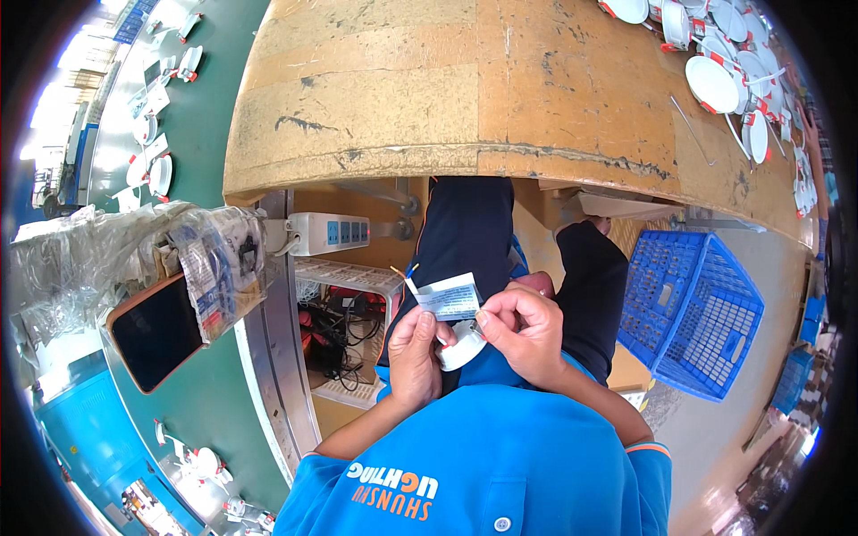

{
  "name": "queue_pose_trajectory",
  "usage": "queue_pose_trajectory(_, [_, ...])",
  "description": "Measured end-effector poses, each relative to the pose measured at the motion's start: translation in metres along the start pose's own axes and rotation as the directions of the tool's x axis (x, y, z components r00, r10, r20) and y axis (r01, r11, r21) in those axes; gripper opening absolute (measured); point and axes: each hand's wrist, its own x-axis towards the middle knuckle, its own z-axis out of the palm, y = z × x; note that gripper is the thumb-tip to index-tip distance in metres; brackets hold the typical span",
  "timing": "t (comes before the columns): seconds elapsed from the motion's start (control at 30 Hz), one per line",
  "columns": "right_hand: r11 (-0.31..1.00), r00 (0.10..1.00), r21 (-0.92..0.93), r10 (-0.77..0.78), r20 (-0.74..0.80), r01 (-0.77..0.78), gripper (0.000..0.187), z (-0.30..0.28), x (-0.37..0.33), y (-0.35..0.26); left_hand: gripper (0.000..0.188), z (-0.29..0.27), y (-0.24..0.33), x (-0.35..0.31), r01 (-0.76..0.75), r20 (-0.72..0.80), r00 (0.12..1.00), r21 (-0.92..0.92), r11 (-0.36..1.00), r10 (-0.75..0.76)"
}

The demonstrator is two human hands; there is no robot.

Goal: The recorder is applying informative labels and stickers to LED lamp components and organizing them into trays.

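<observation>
Above my lap, my left hand (416,355) is closed round a small white round downlight (460,351), whose pale disc shows between my hands. A white printed paper label (450,298) stands up over the light, with its lower left part against my left fingers. The thumb and forefinger of my right hand (527,332) pinch at the label's lower right edge. Beyond the label's left end, a white cable (410,283) sticks out with two copper-coloured tips. My fingers hide most of the light's body.
A worn wooden table (375,89) lies ahead, with a pile of white downlights (712,85) at its far right. A blue crate (688,308) stands to the right. On the left are a phone (156,332), a power strip (329,234), a basket of cables (349,326) and a green conveyor belt (206,116).
</observation>
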Motion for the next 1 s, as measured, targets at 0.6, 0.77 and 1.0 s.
queue_pose_trajectory(0.6, [1.0,1.0,0.012,-0.01,-0.007,0.01,0.007,0.0024,-0.0013,0.0034,0.021,0.002,0.0024,0.0008,0.013,-0.014,1.0,-0.011,1.0,-0.013])
queue_pose_trajectory(0.77, [0.999,1.0,-0.033,-0.019,0.003,0.019,0.007,0.0014,0.0003,0.0,0.021,0.0008,0.0015,0.0012,0.012,-0.004,1.0,-0.019,1.0,-0.012])
queue_pose_trajectory(1.0, [0.999,1.0,-0.035,-0.003,-0.008,0.003,0.007,0.001,0.0006,-0.0005,0.021,0.0005,0.0009,0.0014,0.022,0.004,1.0,-0.012,1.0,-0.022])
